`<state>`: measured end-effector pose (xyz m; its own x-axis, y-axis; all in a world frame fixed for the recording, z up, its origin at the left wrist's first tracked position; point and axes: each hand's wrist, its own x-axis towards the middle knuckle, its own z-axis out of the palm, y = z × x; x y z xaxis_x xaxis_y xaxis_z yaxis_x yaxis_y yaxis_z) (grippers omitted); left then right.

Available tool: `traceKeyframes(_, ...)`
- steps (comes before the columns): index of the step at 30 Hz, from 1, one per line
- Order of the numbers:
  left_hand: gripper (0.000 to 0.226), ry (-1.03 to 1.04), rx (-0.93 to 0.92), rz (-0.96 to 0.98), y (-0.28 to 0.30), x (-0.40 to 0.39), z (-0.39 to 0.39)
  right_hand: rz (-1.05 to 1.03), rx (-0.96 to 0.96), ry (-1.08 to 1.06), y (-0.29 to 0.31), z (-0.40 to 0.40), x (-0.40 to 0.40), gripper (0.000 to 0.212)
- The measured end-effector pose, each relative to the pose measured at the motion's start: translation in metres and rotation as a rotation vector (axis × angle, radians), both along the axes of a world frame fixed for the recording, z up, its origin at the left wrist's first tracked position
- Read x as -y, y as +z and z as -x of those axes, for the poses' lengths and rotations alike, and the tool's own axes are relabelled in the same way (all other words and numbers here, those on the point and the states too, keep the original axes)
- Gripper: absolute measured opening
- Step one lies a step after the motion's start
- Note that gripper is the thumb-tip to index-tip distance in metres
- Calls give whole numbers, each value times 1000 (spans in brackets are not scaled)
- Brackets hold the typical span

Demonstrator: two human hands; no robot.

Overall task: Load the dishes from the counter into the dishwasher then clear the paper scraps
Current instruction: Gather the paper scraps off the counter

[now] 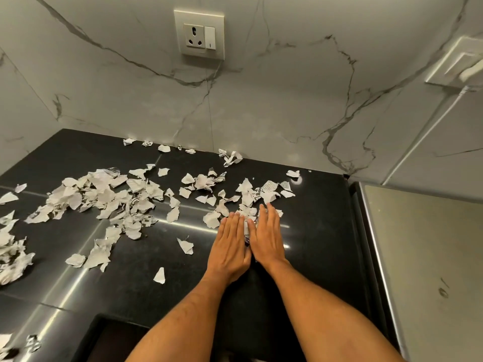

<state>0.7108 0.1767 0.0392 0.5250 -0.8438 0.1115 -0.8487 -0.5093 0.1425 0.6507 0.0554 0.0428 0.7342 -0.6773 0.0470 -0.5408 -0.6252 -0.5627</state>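
Paper scraps (251, 205) are being pressed between the left hand (230, 241) and right hand (268, 237), fingers straight and together, on the black counter (313, 218) at 12 o'clock

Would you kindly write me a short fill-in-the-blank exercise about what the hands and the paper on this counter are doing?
1. Both hands, the left hand and the right hand, lie flat on the ____ counter.
2. Torn paper scraps lie scattered mostly to the ____ of the hands.
3. The wall above the counter holds a ____.

Missing words: black; left; socket
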Motion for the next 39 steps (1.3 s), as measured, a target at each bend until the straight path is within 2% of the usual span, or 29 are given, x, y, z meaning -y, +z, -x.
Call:
traceKeyframes(4,74,88,3,26,-9,-20,-31,-34,28,70,0,-42,-15,70)
traceKeyframes(9,73,284,64,27,-7,-54,-67,-89,70,266,7,-89,-43,71)
traceKeyframes(12,72,328,57,78,4,-54,-78,-40,111,340,15,-96,-39,76)
traceKeyframes(18,73,197,-6,230,29,17,-68,88,124,126,27,-70,46,72)
traceKeyframes(21,74,112,-22,189,28,62,-53,109,44,-23,25,-45,93,78)
traceKeyframes(25,75,29,-38,107,18,101,-37,97,-47,-122,18,-29,137,72)
traceKeyframes(32,72,10,-8,67,-2,121,-43,106,-114,-99,9,-51,174,71)
traceKeyframes(36,70,68,-35,62,-10,120,-59,142,-228,-74,2,-77,174,77)
traceKeyframes(39,68,75,-10,40,-11,116,-73,123,-205,-16,3,-99,161,78)
